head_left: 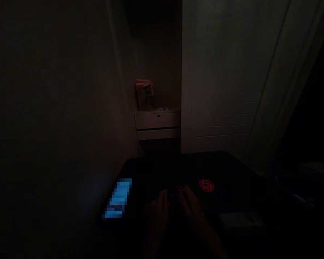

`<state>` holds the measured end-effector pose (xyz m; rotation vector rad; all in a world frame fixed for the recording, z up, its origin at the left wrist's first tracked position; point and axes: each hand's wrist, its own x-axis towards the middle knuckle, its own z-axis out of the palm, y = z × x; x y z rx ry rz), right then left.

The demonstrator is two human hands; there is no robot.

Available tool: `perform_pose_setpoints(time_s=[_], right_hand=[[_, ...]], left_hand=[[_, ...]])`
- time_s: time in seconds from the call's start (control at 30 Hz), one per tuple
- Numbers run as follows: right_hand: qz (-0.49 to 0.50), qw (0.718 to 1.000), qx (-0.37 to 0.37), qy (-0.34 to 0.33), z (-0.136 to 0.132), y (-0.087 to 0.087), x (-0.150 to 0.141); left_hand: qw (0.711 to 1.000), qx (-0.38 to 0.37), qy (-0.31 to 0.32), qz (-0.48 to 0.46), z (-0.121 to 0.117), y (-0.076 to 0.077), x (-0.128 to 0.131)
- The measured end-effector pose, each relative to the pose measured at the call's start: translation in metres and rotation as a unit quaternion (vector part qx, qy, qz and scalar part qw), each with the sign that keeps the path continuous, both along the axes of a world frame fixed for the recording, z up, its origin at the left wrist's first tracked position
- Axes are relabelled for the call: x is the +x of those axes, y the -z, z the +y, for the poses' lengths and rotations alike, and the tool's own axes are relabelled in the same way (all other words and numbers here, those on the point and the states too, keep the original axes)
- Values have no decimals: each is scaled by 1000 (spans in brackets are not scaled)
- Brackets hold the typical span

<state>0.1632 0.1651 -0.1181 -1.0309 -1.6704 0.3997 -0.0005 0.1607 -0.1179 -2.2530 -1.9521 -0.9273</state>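
Observation:
The room is very dark, so detail is poor. Over the dark table (151, 165), my left hand (158, 212) has its fingers drawn together in a pinch, a small red spot showing beside the fingertips. Facing it, my right hand (193, 208) is also closed, thumb and fingers together. Several small red specks (178, 187) lie between and just beyond the fingertips. What either hand holds is too dark to make out. To the right of my right hand sits a round, red-rimmed thing (206, 186) with many small red pieces in it.
A lit screen (118, 198), blurred into blocks, lies at the table's left. A pale flat box (240, 219) is at the right front. Beyond the table are a drawer unit (158, 121) with a bottle (149, 100) on top, and a pale panel (221, 72).

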Motion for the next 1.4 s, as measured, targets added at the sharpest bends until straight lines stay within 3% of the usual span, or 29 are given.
perform_pose_setpoints(time_s=[0.5,0.83,1.4], right_hand=[[31,1000,-2,3,4,2,1],[22,999,33,-23,2,-2,1],[-4,999,47,-11,2,0,1]], left_hand=[[1000,-23,-5,10,-1,0,0],[1000,11,-9,-2,1,1,0],[998,55,-13,6,1,4,0]])
